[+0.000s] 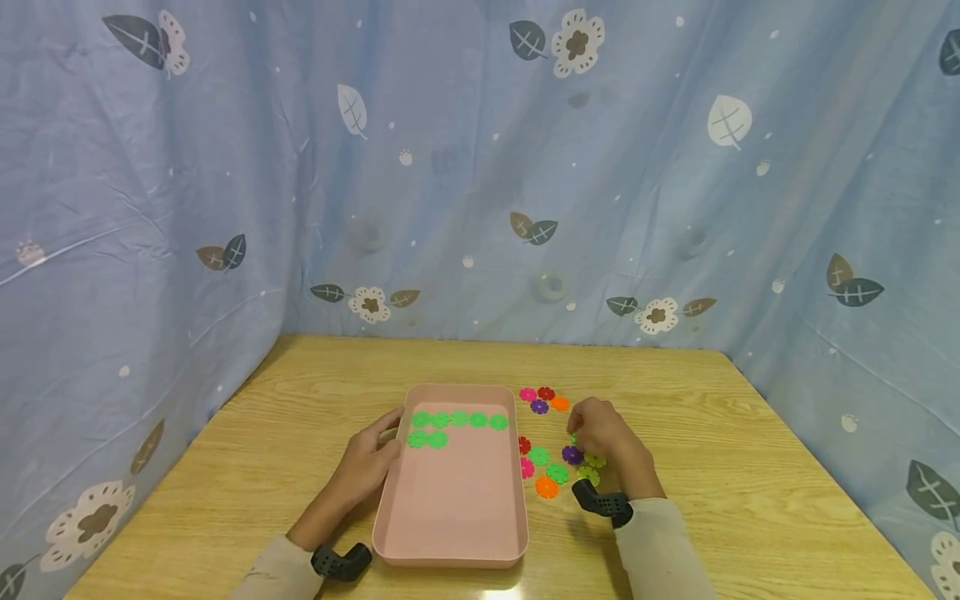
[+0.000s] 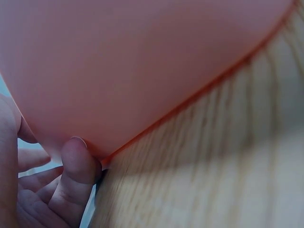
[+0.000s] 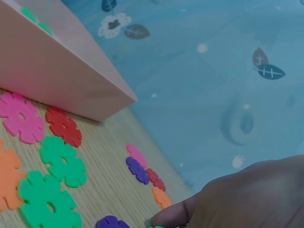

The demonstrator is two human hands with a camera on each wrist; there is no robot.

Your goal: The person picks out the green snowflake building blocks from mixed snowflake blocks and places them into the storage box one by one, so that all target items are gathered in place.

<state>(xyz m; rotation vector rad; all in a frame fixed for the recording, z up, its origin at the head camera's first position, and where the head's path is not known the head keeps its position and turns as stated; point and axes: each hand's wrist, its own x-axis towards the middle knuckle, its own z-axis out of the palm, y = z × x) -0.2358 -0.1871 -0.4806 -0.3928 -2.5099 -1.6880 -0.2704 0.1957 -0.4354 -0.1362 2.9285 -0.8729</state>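
A shallow pink tray [image 1: 465,517] stands on the table, with several green snowflake discs [image 1: 459,418] laid out in two rows at its far end. My left hand [image 1: 367,467] holds its left wall; the thumb [image 2: 78,159] lies along the outside, and other fingers are partly hidden past the edge. To the right of the tray, my right hand [image 1: 603,429] is lowered over a loose group of discs. Its fingertips pinch a green snowflake disc [image 1: 573,437], mostly covered by the hand. Beside it lie a purple disc [image 1: 572,455] and a yellow-green disc [image 1: 588,476].
Close to the tray's right wall are pink, red and green discs and an orange disc [image 1: 547,487]. Farther back sits a small cluster with another purple disc [image 1: 539,407]. A blue patterned curtain [image 1: 465,167] surrounds the wooden table [image 1: 315,367].
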